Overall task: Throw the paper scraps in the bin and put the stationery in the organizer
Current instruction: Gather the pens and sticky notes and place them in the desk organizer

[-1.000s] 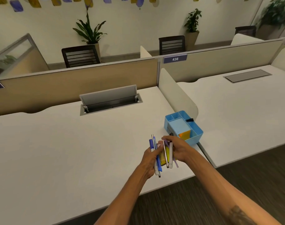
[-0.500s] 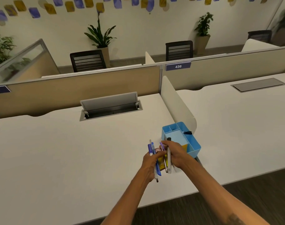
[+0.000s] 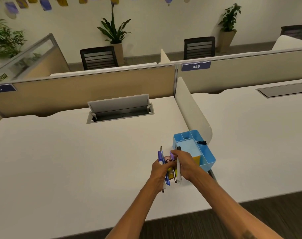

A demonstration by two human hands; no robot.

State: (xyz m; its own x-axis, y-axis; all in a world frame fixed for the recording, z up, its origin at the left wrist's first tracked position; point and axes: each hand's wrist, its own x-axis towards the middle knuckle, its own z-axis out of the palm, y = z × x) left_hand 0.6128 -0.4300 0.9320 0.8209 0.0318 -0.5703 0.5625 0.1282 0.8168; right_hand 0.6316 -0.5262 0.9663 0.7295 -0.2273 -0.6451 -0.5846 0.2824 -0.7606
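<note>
head view, read from left to right: a white desk (image 3: 60,161) is seen from above, with an open cable hatch (image 3: 120,109) set into it near the back partition. just right of centre, the left hand (image 3: 159,171) is closed around a bunch of blue pens (image 3: 161,163), held roughly upright with their tips pointing down toward the desk edge. touching it, the right hand (image 3: 185,165) is closed on a white pen (image 3: 178,171) with a dark cap; a slim dark pen and something yellow are caught between the two hands, though which hand holds them cannot be told. just beyond the right hand, a blue organizer (image 3: 208,163) sits on the desk against a white divider (image 3: 191,111); its compartments look mostly free, a yellow item lies in one, and a black marker (image 3: 201,142) rests across its far rim. no paper scraps or bin are visible.

the step in hand is judged to be sorting the pens between the hands before loading. it would be done well if one pen is separated at a time, the remaining bunch is kept firmly held, and each pen is lowered tip-first into a tall compartment so nothing is spilled.
</note>
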